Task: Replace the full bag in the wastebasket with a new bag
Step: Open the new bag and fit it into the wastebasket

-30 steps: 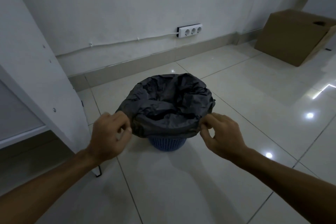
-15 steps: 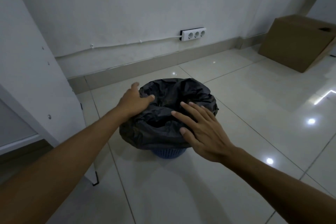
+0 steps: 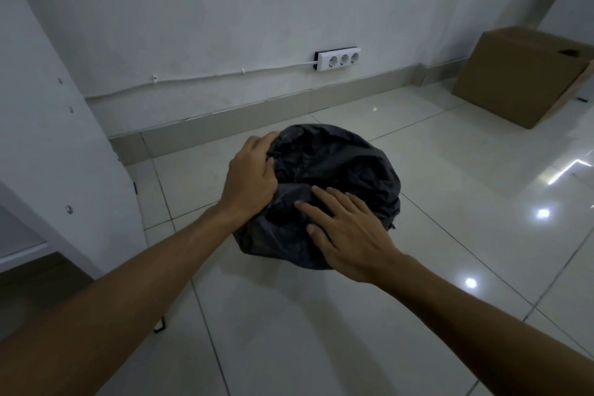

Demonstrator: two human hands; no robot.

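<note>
A black plastic bag (image 3: pixel 340 170) covers the wastebasket on the tiled floor; the blue basket itself is hidden under the bag and my hands. My left hand (image 3: pixel 250 177) lies on the bag's left rim with its fingers curled over the edge into the folds. My right hand (image 3: pixel 347 231) rests flat on the near side of the bag, fingers spread and pointing left, pressing the plastic down.
A white cabinet side (image 3: pixel 48 125) stands close on the left. A cardboard box (image 3: pixel 520 74) sits at the back right. A white triple socket (image 3: pixel 337 58) with a cable is on the wall behind the basket. Glossy floor tiles (image 3: pixel 450 190) spread to the right.
Both hands left the bag's outer lower edge and moved up onto its top. The left went to the left rim, the right laid flat on the near side. The blue basket is now hidden.
</note>
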